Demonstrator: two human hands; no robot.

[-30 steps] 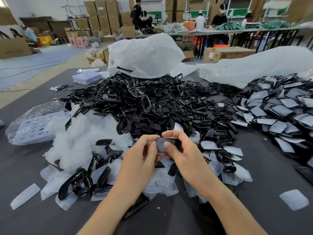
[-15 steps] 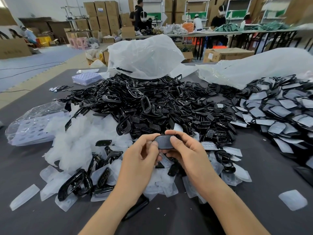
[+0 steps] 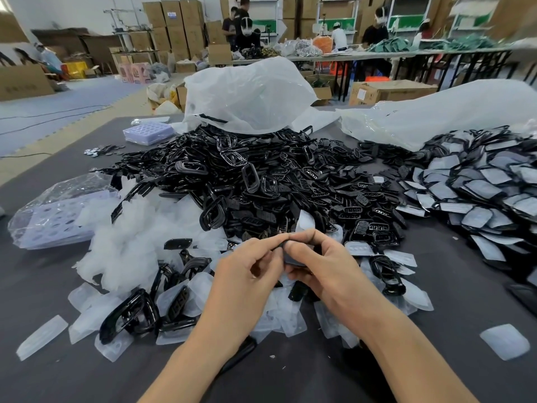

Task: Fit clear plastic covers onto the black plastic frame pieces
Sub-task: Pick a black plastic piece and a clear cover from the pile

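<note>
Both hands meet over the table's near centre, gripping one small black frame piece (image 3: 293, 257) that my fingers mostly hide. My left hand (image 3: 247, 274) pinches its left end with thumb and forefinger. My right hand (image 3: 322, 266) curls round its right side, thumb on top. Whether a clear cover sits on it I cannot tell. Loose clear covers (image 3: 96, 312) lie scattered under and around my hands. A big heap of black frame pieces (image 3: 261, 175) rises just behind them.
A pile of covered pieces (image 3: 479, 187) spreads at the right. White plastic bags (image 3: 250, 94) sit behind the heaps. Bagged purple trays (image 3: 55, 216) lie at the left, another tray (image 3: 148, 132) further back. A single cover (image 3: 504, 341) lies near right on the dark table (image 3: 465, 286).
Both hands have drawn closer together around the piece, fingers now covering more of it. The piece has tilted slightly. Nothing else on the table has moved.
</note>
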